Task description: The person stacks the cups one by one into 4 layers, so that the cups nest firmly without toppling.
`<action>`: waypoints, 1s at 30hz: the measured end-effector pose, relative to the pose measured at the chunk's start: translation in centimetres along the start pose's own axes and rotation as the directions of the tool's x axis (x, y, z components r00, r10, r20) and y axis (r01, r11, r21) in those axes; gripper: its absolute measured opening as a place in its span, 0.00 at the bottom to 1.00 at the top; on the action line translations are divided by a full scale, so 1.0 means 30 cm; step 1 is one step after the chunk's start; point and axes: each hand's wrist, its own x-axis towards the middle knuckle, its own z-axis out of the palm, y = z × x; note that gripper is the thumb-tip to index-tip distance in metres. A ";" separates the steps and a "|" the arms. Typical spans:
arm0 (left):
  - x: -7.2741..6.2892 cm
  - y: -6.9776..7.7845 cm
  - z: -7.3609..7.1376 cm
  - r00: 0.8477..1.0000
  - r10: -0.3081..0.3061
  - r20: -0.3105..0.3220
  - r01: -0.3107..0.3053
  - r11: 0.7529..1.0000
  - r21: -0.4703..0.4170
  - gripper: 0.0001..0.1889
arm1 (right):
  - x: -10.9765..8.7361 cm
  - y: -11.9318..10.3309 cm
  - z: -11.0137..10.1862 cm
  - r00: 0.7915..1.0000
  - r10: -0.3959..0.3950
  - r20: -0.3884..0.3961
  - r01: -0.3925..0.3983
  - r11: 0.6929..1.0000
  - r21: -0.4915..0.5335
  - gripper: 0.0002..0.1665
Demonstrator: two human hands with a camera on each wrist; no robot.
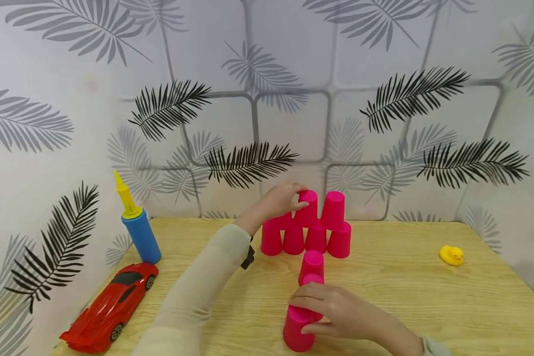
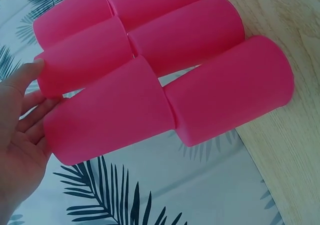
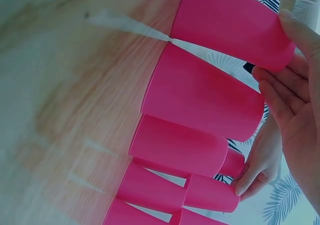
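Observation:
Several pink cups stand upside down in two levels near the back of the table, three on top of a longer bottom row. My left hand [image 1: 279, 200] pinches the top of the middle upper cup [image 1: 307, 212], thumb on the near side. In the left wrist view that thumb lies along the cup [image 2: 87, 57], its fingers partly hidden behind. Closer to me, more inverted cups form a line running toward the stack. My right hand [image 1: 340, 310] grips the nearest one [image 1: 295, 333] around its closed end; the right wrist view shows thumb and fingers on either side of this cup [image 3: 232, 27].
On the left lie a red toy car [image 1: 113, 306] and, behind it, an upright blue pump [image 1: 142, 237] with a yellow nozzle. A yellow rubber duck [image 1: 451, 255] sits at the right. Patterned wall covering [image 1: 289, 59] rises behind the wooden table [image 1: 405, 277].

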 end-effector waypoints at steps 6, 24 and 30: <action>0.002 0.002 0.008 0.999 -0.037 -0.004 0.037 0.999 0.009 0.24 | -0.007 -0.010 0.008 1.000 -0.018 -0.020 0.018 1.000 0.013 0.29; -0.124 0.004 0.014 0.962 0.028 -0.271 -0.062 0.991 -0.119 0.25 | -0.112 -0.050 -0.034 0.998 0.019 -0.065 -0.010 0.990 0.142 0.30; -0.244 0.040 0.056 0.934 0.046 -0.355 -0.143 0.957 -0.252 0.25 | -0.187 0.004 -0.116 0.976 0.095 -0.196 -0.079 0.993 0.089 0.34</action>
